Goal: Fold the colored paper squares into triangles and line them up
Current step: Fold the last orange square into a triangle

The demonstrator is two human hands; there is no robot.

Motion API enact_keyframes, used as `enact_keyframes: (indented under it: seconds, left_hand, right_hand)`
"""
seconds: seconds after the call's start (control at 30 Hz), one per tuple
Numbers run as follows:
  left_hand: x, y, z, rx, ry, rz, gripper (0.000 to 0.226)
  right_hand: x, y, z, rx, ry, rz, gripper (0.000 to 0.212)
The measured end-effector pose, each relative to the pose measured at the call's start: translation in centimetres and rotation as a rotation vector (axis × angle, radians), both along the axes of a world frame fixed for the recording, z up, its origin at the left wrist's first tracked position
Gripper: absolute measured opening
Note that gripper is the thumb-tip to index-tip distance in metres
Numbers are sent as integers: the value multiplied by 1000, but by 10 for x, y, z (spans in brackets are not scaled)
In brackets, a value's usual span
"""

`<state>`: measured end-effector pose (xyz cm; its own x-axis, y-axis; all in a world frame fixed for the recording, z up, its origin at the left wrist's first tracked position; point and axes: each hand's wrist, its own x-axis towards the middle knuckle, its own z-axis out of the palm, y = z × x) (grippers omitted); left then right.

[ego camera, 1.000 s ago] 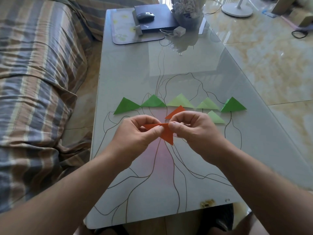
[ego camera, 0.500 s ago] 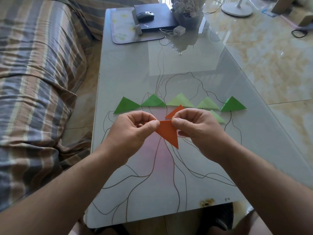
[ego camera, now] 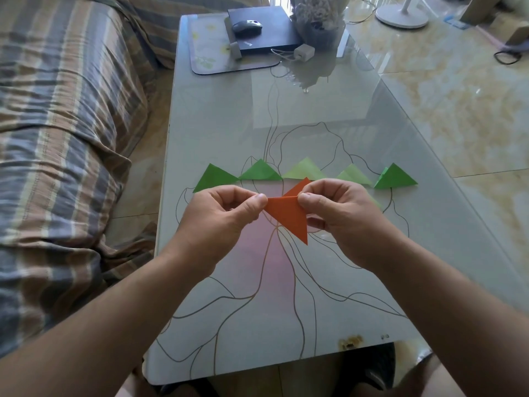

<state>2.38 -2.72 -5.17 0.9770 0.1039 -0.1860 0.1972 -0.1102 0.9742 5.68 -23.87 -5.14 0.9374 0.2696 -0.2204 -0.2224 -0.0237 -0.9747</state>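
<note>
The left hand (ego camera: 226,216) pinches the orange triangle (ego camera: 289,216) at its nine-o'clock corner; the right hand (ego camera: 340,213) has its fingers clamped on the three-o'clock corner, above the tabletop (ego camera: 286,116). A loose pinch could spring the fold open; lowering it carelessly could knock the green triangles (ego camera: 260,171) at twelve o'clock out of line.

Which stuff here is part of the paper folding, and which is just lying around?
Job:
orange triangle, pinched by left hand and right hand
second orange piece
row of green triangles

Lying about:
mouse
black box
charger
placemat
</note>
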Motion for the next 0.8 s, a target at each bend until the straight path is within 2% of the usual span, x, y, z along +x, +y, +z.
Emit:
enact_keyframes:
  seconds: [0.17,0.27,0.37,0.43,0.57,0.67,0.7,0.73,0.8]
  left_hand:
    - [-2,-1,1,-3,-12,-41,19]
    - [-1,3,4,-48,-37,-86,21]
    - [-1,7,8,-106,-81,-213,30]
    - [-3,8,9,-72,-131,-264,33]
    - [-3,6,5,-37,-174,-235,19]
    - [-1,6,2,-62,-150,-207,17]
    - [0,6,2,-64,-135,-199,18]
    - [1,6,2,-55,-119,-189,18]
    - [2,6,1,6,-94,-159,16]
  right_hand:
    - [2,-1,2,48,118,-44,22]
    - [3,0,5,120,320,-72,18]
    - [2,0,3,204,570,-60,12]
    - [1,1,3,221,640,-9,11]
    - [-1,-1,3,228,687,89,18]
    - [-1,-6,1,119,667,251,20]
    - [0,-8,0,82,646,293,28]
    - [2,-9,0,32,612,290,35]
    - [8,-10,3,-69,496,198,30]
